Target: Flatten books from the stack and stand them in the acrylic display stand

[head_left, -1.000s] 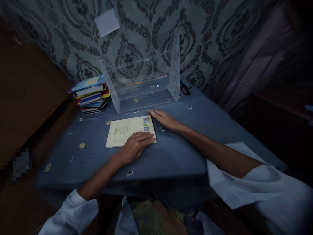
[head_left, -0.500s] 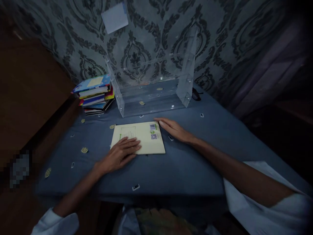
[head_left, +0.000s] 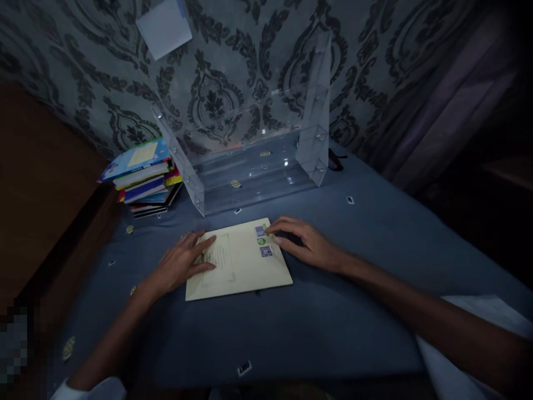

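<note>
A pale cream book [head_left: 245, 266] lies flat on the blue cloth, with a barcode, a green round mark and a QR code near its right edge. Over its left part rests my left hand [head_left: 183, 258], fingers spread, thumb and forefinger on the printed text box. My right hand [head_left: 306, 241] is at the upper right edge, its fingertips beside the barcode and the thumb apart from the forefinger. Neither hand is closed around the book.
Behind the book stands a clear acrylic rack [head_left: 250, 166] against the patterned wall. A stack of books [head_left: 145, 178] sits to its left. A dark object [head_left: 336, 160], partly hidden, lies by the rack's right side. White paper [head_left: 164, 28] is on the wall.
My left hand has slid left and up along the book, its thumb now spread. My right hand's fingers have moved from the top corner onto the right edge. The view has shifted slightly.
</note>
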`<state>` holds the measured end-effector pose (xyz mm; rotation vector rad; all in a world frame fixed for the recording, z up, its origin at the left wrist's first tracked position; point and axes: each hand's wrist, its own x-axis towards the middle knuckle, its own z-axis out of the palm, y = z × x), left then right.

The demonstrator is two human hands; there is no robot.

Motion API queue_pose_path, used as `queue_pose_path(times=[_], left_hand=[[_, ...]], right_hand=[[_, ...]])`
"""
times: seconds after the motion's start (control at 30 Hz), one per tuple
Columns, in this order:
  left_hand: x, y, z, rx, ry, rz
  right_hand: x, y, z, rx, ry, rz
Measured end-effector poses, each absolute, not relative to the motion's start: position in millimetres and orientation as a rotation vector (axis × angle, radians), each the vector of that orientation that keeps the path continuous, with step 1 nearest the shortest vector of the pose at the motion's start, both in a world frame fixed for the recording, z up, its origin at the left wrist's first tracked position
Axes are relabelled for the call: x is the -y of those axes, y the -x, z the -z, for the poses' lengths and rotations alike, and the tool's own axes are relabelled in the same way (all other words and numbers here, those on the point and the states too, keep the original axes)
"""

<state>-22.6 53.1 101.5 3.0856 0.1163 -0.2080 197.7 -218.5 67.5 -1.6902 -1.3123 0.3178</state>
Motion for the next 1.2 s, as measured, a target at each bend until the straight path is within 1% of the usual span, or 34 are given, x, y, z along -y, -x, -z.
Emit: queue_pose_path(times=[0.07, 0.17, 0.23, 0.37, 0.5, 0.63, 0.73, 0.87, 1.0, 1.2], left_hand=[[-46, 24, -105, -0.184, -3.155, 0.213], [-32, 26, -112, -0.277, -3.232, 0.208], [-20, 28, -114, -0.366, -3.256, 0.229], [13, 33, -108, -0.458, -3.225, 0.248], [46, 33, -100, -0.393, -3.127, 0.132], [61, 21, -102, -0.372, -3.095, 0.134], [55, 4, -103, -0.435, -3.188, 0.087], [29, -19, -91, -0.486, -3.215, -0.172], [5, -33, -74, -0.378, -3.113, -0.364], [-2, -49, -70, -0.24, -3.016, -0.451]], right_hand=[[223, -190, -80, 1.324, 1.653, -0.39], [229, -179, -96, 1.404, 1.566, -0.732], [230, -177, -99, 1.458, 1.568, -0.848], [227, -183, -87, 1.415, 1.734, -0.661], [224, -195, -72, 1.266, 1.895, -0.4], [224, -198, -67, 1.227, 1.943, -0.273], [224, -195, -66, 1.258, 1.942, -0.242], [223, -193, -66, 1.246, 1.973, -0.216], [224, -192, -64, 1.24, 1.939, -0.191], [224, -192, -62, 1.261, 1.94, -0.198]])
